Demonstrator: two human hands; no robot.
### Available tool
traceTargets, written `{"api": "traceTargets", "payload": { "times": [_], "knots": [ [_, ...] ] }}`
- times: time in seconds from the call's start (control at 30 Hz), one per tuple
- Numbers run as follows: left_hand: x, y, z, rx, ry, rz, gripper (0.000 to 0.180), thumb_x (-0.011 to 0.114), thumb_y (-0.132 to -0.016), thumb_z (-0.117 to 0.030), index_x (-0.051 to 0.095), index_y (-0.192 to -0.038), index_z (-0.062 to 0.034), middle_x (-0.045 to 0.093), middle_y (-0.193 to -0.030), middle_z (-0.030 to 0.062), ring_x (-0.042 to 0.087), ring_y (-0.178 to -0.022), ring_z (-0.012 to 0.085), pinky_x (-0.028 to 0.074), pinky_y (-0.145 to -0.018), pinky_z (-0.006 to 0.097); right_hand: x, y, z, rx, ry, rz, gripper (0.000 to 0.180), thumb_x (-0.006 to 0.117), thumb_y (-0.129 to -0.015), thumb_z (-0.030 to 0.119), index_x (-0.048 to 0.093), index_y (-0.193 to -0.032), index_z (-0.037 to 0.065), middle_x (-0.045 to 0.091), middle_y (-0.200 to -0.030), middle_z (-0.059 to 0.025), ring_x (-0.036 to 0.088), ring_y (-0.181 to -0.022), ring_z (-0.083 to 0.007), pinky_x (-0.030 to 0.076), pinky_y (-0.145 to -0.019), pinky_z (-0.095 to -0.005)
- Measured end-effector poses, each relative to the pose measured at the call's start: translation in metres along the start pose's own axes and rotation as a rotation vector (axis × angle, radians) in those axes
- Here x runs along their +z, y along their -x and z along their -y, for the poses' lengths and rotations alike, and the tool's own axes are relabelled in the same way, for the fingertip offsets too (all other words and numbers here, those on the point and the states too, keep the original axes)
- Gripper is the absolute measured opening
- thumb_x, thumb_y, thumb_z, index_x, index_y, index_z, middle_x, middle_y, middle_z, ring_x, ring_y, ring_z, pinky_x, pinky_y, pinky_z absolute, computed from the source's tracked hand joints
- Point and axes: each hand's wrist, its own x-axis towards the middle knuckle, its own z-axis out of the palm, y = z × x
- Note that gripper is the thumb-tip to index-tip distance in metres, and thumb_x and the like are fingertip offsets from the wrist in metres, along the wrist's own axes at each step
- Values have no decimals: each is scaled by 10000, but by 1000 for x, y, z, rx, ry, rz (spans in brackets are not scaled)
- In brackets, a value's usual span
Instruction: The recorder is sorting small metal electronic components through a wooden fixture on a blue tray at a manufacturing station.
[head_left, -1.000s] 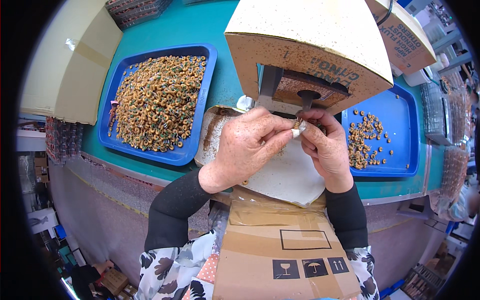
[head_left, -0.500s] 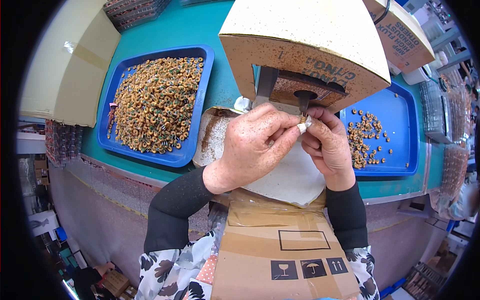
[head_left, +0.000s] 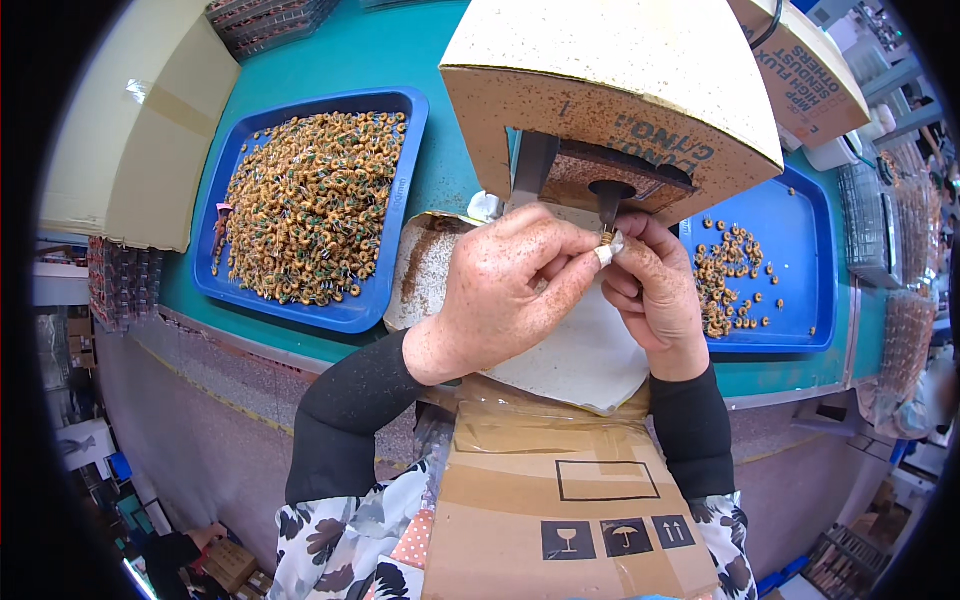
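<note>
While left hand (head_left: 515,285) and right hand (head_left: 655,285) pinch a coil (head_left: 607,239), one end toward black nozzle (head_left: 610,205), long axis unclear.

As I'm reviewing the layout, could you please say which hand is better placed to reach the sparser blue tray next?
Probably the right hand: it is nearer the sparser blue tray than the left hand; both hold the wound coil.

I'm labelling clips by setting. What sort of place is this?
Probably a small-parts factory workshop: a teal workbench carries a blue tray heaped with ring-shaped parts, and a dark fitting juts from beneath a speckled cardboard cover.
</note>
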Motion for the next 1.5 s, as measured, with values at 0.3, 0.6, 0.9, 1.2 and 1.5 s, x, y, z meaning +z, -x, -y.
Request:
{"api": "traceTargets", "payload": {
  "times": [0.3,0.6,0.9,1.2,1.5],
  "knots": [
    [-2,2,0,-3,-6,-12,86,694,-760,-31,663,-839,-16,554,-652,64,519,-506,155,415,-452,282,0,-2,0,42,34,14,155,618,-865,62,566,-1007,27,478,-701,25,358,-516,-27,227,-408,-156],
    [-1,0,3,-40,7,-10,74,696,-752,-46,651,-809,-27,539,-637,62,517,-515,168,410,-459,297,2,-2,-3,6,-2,6,158,609,-870,54,563,-1017,24,497,-727,19,362,-521,-30,225,-402,-156],
    [-2,-5,0,-70,-14,-10,62,690,-754,-57,635,-770,-34,526,-621,55,496,-493,164,395,-455,303,5,-3,-4,-28,4,5,153,614,-878,77,564,-1012,25,474,-710,27,355,-520,-31,217,-400,-161],
    [-2,1,-2,-109,-5,5,125,731,-741,-101,631,-789,-43,495,-630,38,463,-505,137,386,-459,283,2,0,-3,-14,65,-7,166,623,-867,76,562,-1013,25,481,-706,28,358,-526,-26,222,-411,-159],
    [-5,7,16,-649,896,58,211,639,-847,-228,583,-866,-26,509,-718,-21,429,-557,54,340,-481,201,6,2,-4,122,62,67,244,546,-943,185,544,-1111,6,572,-791,-34,344,-510,-31,237,-412,-169]
  ]
}}
